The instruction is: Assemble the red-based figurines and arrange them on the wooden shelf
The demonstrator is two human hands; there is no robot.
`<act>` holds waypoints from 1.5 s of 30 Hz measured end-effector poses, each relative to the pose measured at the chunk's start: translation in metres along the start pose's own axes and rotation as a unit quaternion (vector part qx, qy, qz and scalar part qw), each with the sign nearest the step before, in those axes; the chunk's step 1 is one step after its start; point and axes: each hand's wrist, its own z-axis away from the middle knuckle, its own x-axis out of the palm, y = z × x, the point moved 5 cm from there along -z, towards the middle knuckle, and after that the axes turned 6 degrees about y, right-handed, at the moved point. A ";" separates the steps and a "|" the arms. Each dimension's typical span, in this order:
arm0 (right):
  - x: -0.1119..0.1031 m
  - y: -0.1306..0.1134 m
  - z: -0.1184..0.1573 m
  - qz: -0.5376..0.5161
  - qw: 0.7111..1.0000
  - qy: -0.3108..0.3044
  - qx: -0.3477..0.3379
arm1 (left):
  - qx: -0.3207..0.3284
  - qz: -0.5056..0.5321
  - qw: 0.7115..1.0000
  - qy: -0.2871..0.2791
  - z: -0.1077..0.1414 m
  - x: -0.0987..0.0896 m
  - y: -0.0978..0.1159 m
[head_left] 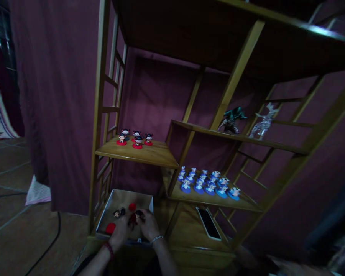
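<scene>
Both hands are inside a shallow white box (105, 210) at the bottom left of the wooden shelf. My right hand (149, 226) has its fingers closed on a dark-haired figurine (138, 215). Beside it, my left hand (122, 230) is close to the same figurine's dark red part; its fingertips are partly hidden. Another dark-haired figurine (117, 214) lies on its side in the box. A red round base (110, 229) lies at the box's left, and a second red round piece (132, 206) is near its back.
Several red-based figurines (137, 142) stand on the left shelf (140, 155). Several blue and purple figurines (199, 185) fill the lower right shelf. A phone (208, 223) lies below them. Above are a green ornament (232, 119) and a clear deer figure (264, 122).
</scene>
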 end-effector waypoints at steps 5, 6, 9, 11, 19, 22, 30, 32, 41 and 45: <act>-0.029 -0.032 0.011 -0.016 0.999 0.003 -0.029 | 0.036 0.041 0.999 -0.003 0.009 -0.016 0.022; -0.035 -0.038 0.013 -0.020 0.999 0.006 -0.040 | 0.042 0.055 0.998 -0.005 0.010 -0.019 0.026; -0.049 -0.056 0.016 -0.025 0.997 0.015 -0.072 | 0.054 0.115 0.992 -0.006 0.013 -0.027 0.037; -0.058 -0.067 0.018 -0.016 0.996 0.019 -0.080 | 0.061 0.160 0.985 -0.006 0.015 -0.033 0.044; -0.090 -0.109 0.030 -0.049 0.994 0.016 -0.096 | 0.114 0.290 0.950 -0.012 0.031 -0.064 0.073; -0.096 -0.119 0.032 -0.082 0.991 0.007 -0.104 | 0.114 0.314 0.942 -0.012 0.040 -0.077 0.085; -0.109 -0.136 0.035 -0.104 0.984 0.006 -0.142 | 0.079 0.382 0.921 0.004 0.063 -0.100 0.115; -0.112 -0.141 0.035 -0.113 0.983 0.007 -0.146 | 0.075 0.384 0.920 0.012 0.067 -0.105 0.120; -0.125 -0.163 0.036 -0.132 0.977 0.024 -0.164 | 0.082 0.395 0.915 0.027 0.082 -0.126 0.140; -0.132 -0.173 0.032 -0.170 0.971 0.011 -0.165 | 0.087 0.399 0.912 0.031 0.081 -0.134 0.150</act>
